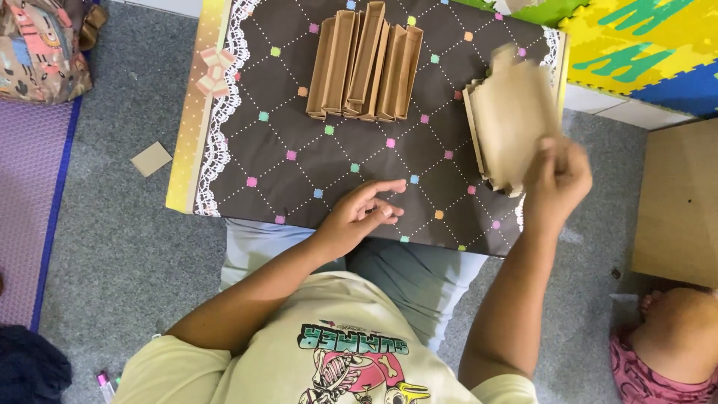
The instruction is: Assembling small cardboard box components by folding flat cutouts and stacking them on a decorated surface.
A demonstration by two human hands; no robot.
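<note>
Step in hand, as I read it: taking one piece off the stack at the right. Right hand (557, 179) is pinched shut on the near edge of a flat tan cardboard blank (516, 112), notched at the corners, lifted and tilted a bit; motion-blurred, so exact finger placement is hard to tell. The blank sits over/just above a stack of similar flat tan cardboard blanks (479, 142) at the right edge of the tabletop (254, 150), which is covered w/ a dark brown cloth with a dotted diamond grid, coloured squares and white lace trim.

Left hand (363, 213) rests on the tabletop near the front edge, fingers loosely curled and half open, holding nothing, well apart from the blank.

Orientation: the blank's long axis runs roughly away from the person, front-to-back, leaning slightly left at the far end; its far end points toward the tabletop's back edge, its near end is in the grip.

Next move, by my judgement: needs the blank brought clear of the stack w/o dragging the one below, then the free hand brought in for a second hold.

Also on the tabletop: a row of folded tan cardboard channel pieces (365, 63) standing side by side at back centre, long axes front-to-back too. A small tan cardboard scrap (151, 158) lies on the grey carpet floor (120, 254) to the left.
</note>
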